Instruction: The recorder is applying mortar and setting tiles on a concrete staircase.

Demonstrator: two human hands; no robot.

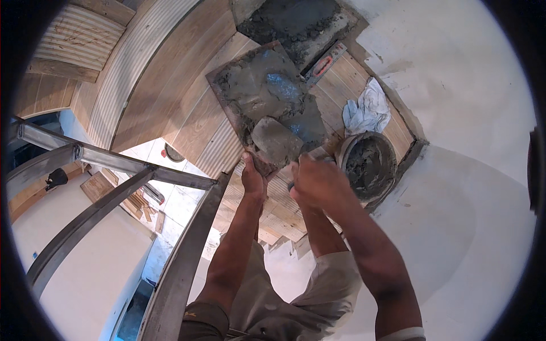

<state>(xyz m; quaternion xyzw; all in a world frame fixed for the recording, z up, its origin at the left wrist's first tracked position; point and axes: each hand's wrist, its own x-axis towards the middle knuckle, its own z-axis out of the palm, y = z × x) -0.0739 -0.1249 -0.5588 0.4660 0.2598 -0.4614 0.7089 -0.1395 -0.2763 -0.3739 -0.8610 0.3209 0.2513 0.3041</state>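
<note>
A wood-look tile [215,77], its exposed face covered with wet grey mortar [250,91], lies before me at a slant. My left hand [253,179] grips its near corner, thumb on the edge and the other fingers mostly hidden. In my closed right hand [321,181] is a trowel, whose mortar-coated blade [277,138] rests on the mortar near that corner. Most of the trowel's handle is hidden by the fingers. Just right of this hand stands a round bucket [391,165] with grey mortar inside.
White crumpled cloth [368,109] lies behind the bucket. A flat tool with a red-orange grip [324,63] sits beyond the tile, beside another mortar-covered slab [296,23]. Metal railing [122,162] runs along my left, above a lower floor. A pale wall [455,113] borders the right.
</note>
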